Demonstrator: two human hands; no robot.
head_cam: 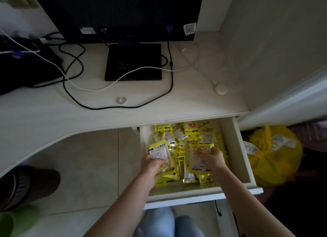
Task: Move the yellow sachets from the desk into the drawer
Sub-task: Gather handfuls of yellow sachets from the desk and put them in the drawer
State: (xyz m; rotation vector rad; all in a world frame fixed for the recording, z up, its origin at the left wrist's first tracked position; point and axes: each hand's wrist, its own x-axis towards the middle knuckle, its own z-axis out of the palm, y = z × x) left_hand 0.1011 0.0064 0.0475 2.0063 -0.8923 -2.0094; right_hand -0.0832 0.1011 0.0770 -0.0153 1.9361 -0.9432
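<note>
The white drawer (pixel 242 153) under the desk (pixel 53 116) stands pulled out, filled with several yellow sachets (pixel 192 132). Both of my hands are inside it. My left hand (pixel 150 166) grips a small stack of yellow sachets (pixel 160 150) at the drawer's left side. My right hand (pixel 212 158) holds another yellow sachet (pixel 198 158) near the middle, thumb and fingers curled on its upper edge. No yellow sachets show on the desk top.
A black monitor (pixel 122 13) on a square base (pixel 134 61) stands on the desk with black and white cables (pixel 116 79), a small ring (pixel 121 100) and a round white puck (pixel 221 89). A tied yellow bag (pixel 276 153) sits right of the drawer. A dark bin (pixel 30 183) stands at the left on the floor.
</note>
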